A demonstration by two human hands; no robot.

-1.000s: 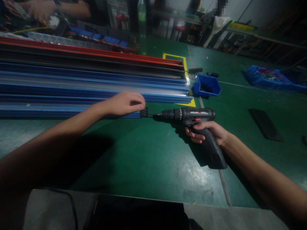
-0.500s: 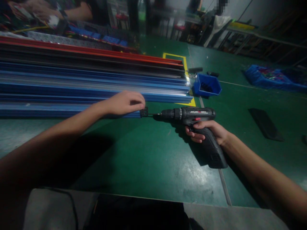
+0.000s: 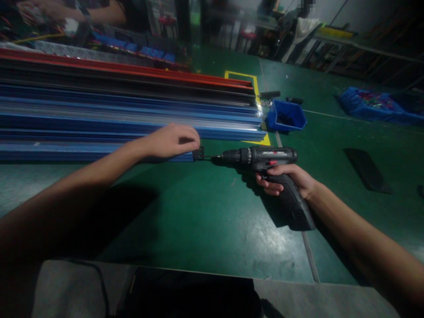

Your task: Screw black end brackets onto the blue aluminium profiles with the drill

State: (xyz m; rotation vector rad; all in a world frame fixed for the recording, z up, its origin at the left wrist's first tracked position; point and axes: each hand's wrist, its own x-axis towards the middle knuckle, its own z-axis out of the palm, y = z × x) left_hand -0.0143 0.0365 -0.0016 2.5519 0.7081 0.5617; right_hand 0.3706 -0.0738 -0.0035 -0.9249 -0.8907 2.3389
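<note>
While the right hand (image 3: pixel 294 176) angles in from four o'clock, its grip is wrapped round the black drill (image 3: pixel 274 154), which points toward nine at the black end piece (image 3: pixel 198 153) on the blue rail (image 3: pixel 66 153). From eight o'clock, the left hand (image 3: pixel 170 140) arches over that rail's end; I can't tell how far its grip closes.

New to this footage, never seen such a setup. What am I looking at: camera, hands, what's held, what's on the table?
No machine: these are a person's two bare hands. One camera, worn on the head, looks forward and down.

The right hand grips a black drill, its bit pointing at a black end piece on the nearest blue rail. The left hand lies over that rail near its end.

Beyond it on the green table are more rails: blue, black and red. To their right sits a blue bin.
</note>
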